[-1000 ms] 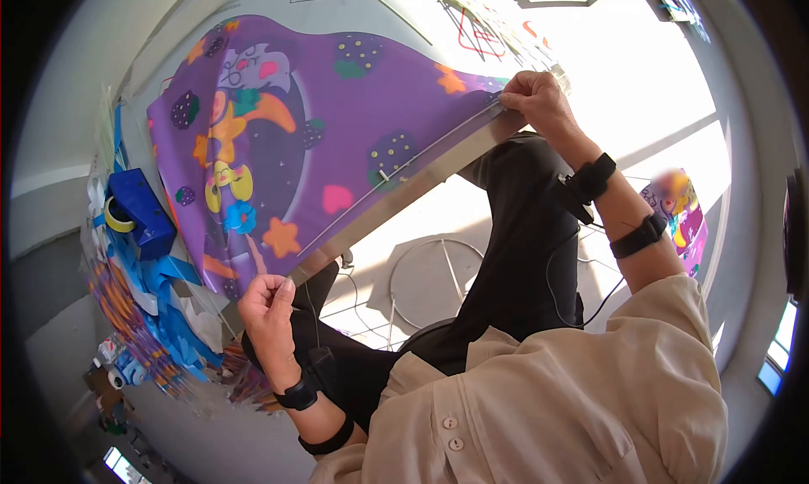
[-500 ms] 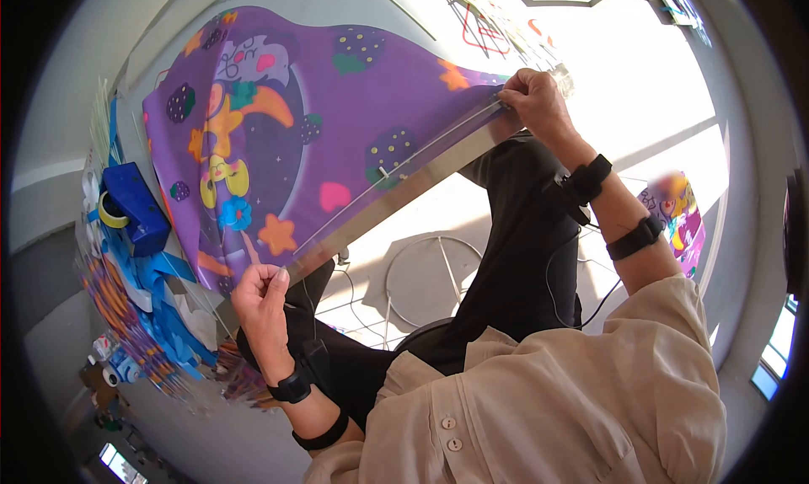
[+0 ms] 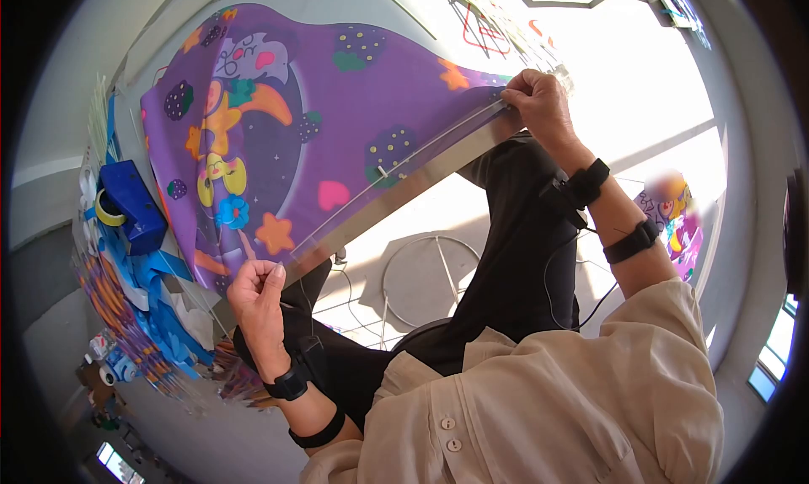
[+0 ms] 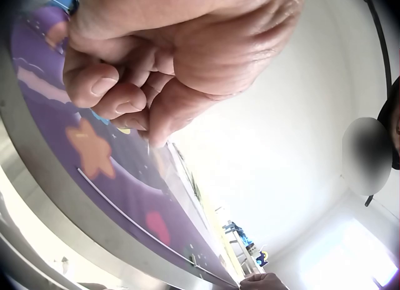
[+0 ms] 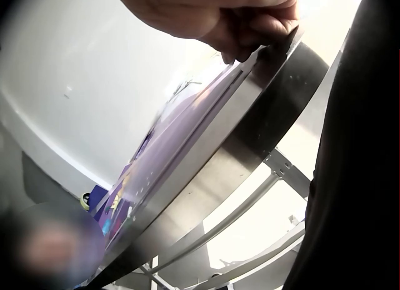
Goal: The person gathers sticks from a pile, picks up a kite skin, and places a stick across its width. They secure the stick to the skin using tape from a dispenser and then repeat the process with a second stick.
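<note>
A purple printed sheet (image 3: 337,113) with stars, berries and a moon figure lies over the table, rippled at its left side. A thin white rod (image 3: 337,220) with a small white clip (image 3: 382,171) runs along its near edge. At the lower left corner, the left hand (image 3: 259,315) pinches something thin between thumb and fingers; in the left wrist view, that hand (image 4: 181,52) hides most of what it grips. The right hand (image 3: 543,113) pinches the rod's far end with the sheet edge; in the right wrist view its fingers (image 5: 240,43) are bent at the table edge.
A blue tape dispenser (image 3: 135,206) stands left of the sheet, beside blue ribbons (image 3: 164,315) and bundled printed pieces. Thin pale sticks (image 3: 497,29) lie at the table's far side. The metal table edge (image 3: 421,168) borders the person's legs.
The left hand has moved slightly left and up, and the sheet's left part has shifted the same way. The right hand has stayed nearly still at the rod's end.
</note>
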Demonstrator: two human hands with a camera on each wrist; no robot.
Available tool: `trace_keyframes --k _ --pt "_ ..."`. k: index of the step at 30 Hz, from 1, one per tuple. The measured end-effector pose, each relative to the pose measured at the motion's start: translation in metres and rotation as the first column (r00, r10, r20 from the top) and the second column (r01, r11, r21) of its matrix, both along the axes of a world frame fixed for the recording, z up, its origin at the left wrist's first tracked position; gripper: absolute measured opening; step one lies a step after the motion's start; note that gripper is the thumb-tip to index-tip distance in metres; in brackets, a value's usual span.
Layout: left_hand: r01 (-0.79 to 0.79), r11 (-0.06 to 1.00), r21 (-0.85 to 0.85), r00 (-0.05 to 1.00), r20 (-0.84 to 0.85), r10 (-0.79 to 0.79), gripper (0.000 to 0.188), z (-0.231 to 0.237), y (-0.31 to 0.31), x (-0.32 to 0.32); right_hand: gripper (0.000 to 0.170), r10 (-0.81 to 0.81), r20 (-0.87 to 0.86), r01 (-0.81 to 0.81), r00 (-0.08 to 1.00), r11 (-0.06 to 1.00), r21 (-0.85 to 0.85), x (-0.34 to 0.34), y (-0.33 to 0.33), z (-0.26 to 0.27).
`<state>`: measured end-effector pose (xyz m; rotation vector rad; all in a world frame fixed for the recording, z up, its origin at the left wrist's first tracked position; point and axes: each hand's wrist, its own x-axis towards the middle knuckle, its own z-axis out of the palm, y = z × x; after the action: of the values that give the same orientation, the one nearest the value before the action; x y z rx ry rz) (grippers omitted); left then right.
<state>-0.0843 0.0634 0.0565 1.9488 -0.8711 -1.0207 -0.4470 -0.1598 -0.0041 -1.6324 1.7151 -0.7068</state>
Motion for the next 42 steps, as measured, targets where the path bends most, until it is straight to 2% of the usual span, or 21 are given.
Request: trace_keyframes --k 10,16,23,26,28,34,38,40,42 --pt "0.008 1.0 0.017 1.0 -0.002 -0.008 0.009 -0.002 -0.003 -0.001 0.011 0.007 -0.082 -0.007 0.997 1.0 0.001 0.007 0.004 0.005" --pt "-0.017 0.999 0.028 0.999 -0.038 0.018 0.01 -0.011 -0.006 0.001 0.014 0.064 -0.191 -0.086 0.979 0.991 -0.107 0.009 0.004 -0.003" --pt "-0.06 0.998 0.034 0.998 -0.024 0.061 0.011 -0.021 -0.009 -0.002 0.013 0.053 -0.231 -0.071 0.972 0.995 -0.068 0.009 0.002 -0.004" --pt "-0.02 1.0 0.002 0.999 0.047 0.02 0.008 -0.035 -0.007 0.004 0.013 0.072 -0.256 -0.105 0.964 0.988 -0.115 0.006 -0.001 -0.011" --pt "-0.011 0.999 -0.042 0.996 0.089 0.015 0.007 -0.04 -0.008 0.004 0.015 0.08 -0.255 -0.105 0.964 0.991 -0.085 0.003 -0.003 -0.014" --pt "-0.033 0.995 0.089 0.971 0.238 0.011 0.006 -0.032 -0.014 -0.001 0.015 0.085 -0.272 -0.112 0.959 0.99 -0.086 -0.002 -0.007 -0.019" --pt "-0.047 0.992 0.119 0.966 0.258 0.015 0.006 -0.036 -0.014 -0.002 0.014 0.082 -0.258 -0.098 0.963 0.994 -0.051 0.001 -0.005 -0.015" --pt "-0.034 0.997 0.071 0.944 0.331 0.009 0.007 -0.038 -0.015 -0.003 0.015 0.091 -0.289 -0.114 0.953 0.991 -0.064 -0.001 -0.006 -0.017" --pt "-0.047 0.994 0.101 0.934 0.358 0.007 0.007 -0.039 -0.018 -0.006 0.015 0.089 -0.291 -0.115 0.953 0.991 -0.075 -0.002 -0.006 -0.017"
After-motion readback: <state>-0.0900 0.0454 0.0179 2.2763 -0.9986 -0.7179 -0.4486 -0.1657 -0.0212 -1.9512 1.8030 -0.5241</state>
